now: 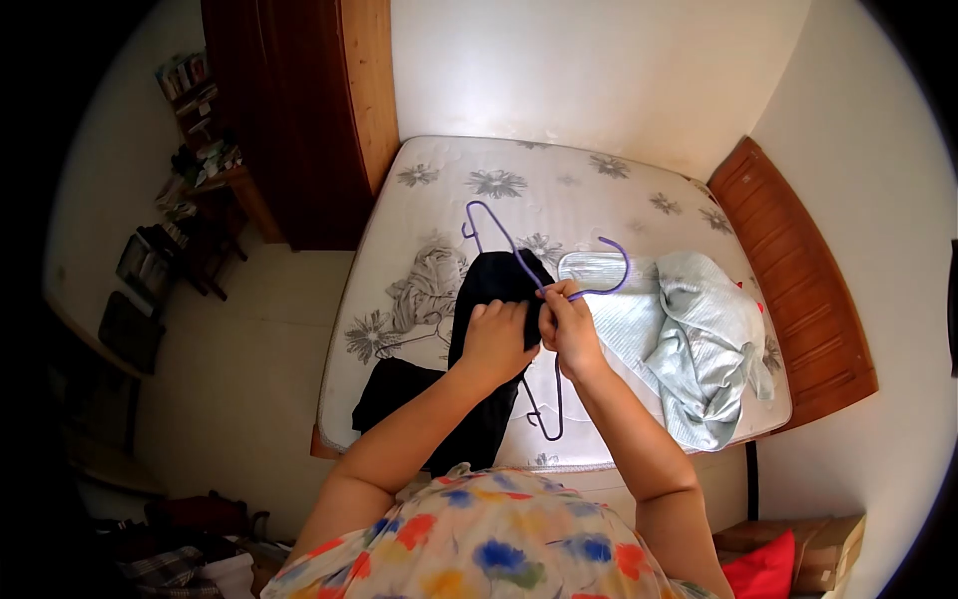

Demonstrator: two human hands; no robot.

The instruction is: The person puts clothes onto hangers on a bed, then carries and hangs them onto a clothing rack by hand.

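Floral top (499, 534) closest, and over the mattress (599, 200) your right hand (572, 324) gripped the hanger (527, 269) beside its hook (627, 265), seemingly steadying it! Your left hand (496, 334) lay curled over black cloth (484, 290) at its middle, perhaps against slipping; whether it pinched, no telling.

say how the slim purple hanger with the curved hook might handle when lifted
The slim purple hanger is probably stiff: its outline shows no sagging in the right hand. It is likely light, being just a thin rod. Its open hook might snag the black cloth garment it crosses.
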